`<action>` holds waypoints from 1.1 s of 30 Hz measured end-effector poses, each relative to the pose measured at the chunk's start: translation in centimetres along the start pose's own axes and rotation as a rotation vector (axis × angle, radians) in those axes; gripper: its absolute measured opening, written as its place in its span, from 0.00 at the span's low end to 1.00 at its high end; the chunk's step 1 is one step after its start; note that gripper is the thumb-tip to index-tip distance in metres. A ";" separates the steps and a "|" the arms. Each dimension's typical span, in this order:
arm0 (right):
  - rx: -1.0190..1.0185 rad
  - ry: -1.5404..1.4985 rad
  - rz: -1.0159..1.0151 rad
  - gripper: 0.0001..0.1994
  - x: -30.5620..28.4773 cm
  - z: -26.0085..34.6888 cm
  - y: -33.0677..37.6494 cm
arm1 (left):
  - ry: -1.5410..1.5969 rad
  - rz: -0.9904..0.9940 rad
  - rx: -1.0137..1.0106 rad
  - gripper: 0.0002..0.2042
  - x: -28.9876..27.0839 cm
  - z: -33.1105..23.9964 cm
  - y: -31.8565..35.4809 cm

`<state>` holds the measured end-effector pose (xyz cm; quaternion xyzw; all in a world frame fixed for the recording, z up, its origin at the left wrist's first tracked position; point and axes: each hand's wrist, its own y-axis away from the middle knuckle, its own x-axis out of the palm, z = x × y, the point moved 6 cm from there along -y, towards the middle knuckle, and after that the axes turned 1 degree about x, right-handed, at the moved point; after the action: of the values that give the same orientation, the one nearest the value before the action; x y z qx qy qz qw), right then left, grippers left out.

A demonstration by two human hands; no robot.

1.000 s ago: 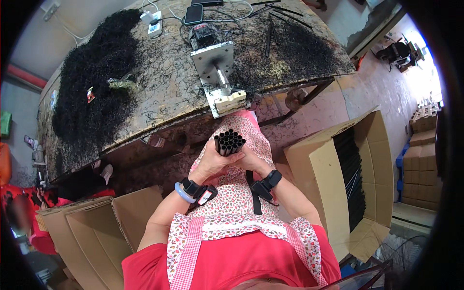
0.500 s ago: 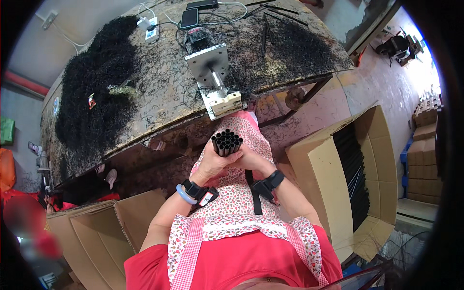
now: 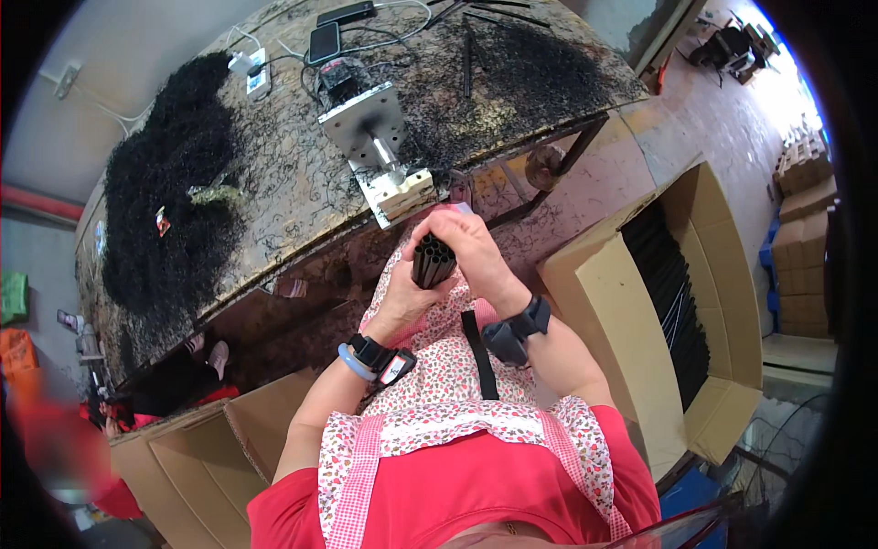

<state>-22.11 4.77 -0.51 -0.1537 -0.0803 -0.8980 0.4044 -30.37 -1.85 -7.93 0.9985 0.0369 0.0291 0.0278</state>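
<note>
A bundle of thin black tubes [image 3: 433, 265] stands on end over my lap, its open ends facing up. My left hand [image 3: 402, 297] wraps round the bundle from the left and below. The fingers of my right hand [image 3: 471, 249] curl over the far side of the tube ends and press against them. Just beyond my hands, at the table's edge, a small machine [image 3: 370, 137] has a metal plate, a shiny spindle and a pale block [image 3: 402, 192]. The lower part of the bundle is hidden by my hands.
Black shavings [image 3: 169, 174] heap on the left of the worktable [image 3: 283, 174], with more at the right. A phone [image 3: 325, 43] and cables lie at the back. On my right, a cardboard box [image 3: 604, 302] holds black tubes [image 3: 672, 302]; another box [image 3: 197, 467] stands left. Someone in red is at far left.
My right hand has moved from below the bundle up to its far side, over the tube ends. The left hand still holds the tubes. The view has shifted slightly.
</note>
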 end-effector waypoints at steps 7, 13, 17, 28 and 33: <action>0.070 -0.402 -0.068 0.25 -0.5 -0.3 -0.9 | -0.117 0.007 0.022 0.19 -0.5 -0.6 -0.6; -0.081 -0.183 -0.148 0.21 -10.9 -0.3 5.0 | -0.183 -0.040 0.026 0.16 10.3 1.2 -2.8; -0.016 0.071 -0.127 0.30 -17.7 0.8 12.3 | 0.109 -0.152 -0.128 0.16 16.0 -0.6 -3.3; 0.038 -0.197 -0.430 0.27 -23.6 3.4 33.1 | 0.208 0.094 0.090 0.18 35.5 -5.2 -2.8; 0.116 -0.084 -0.919 0.13 -34.3 9.6 44.1 | 0.160 0.083 -0.026 0.16 32.8 -5.2 -3.2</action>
<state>34.48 2.30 -2.26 -0.1157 -0.2063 -0.9711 -0.0310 1.75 4.10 -1.11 0.9932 -0.0026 0.1107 0.0366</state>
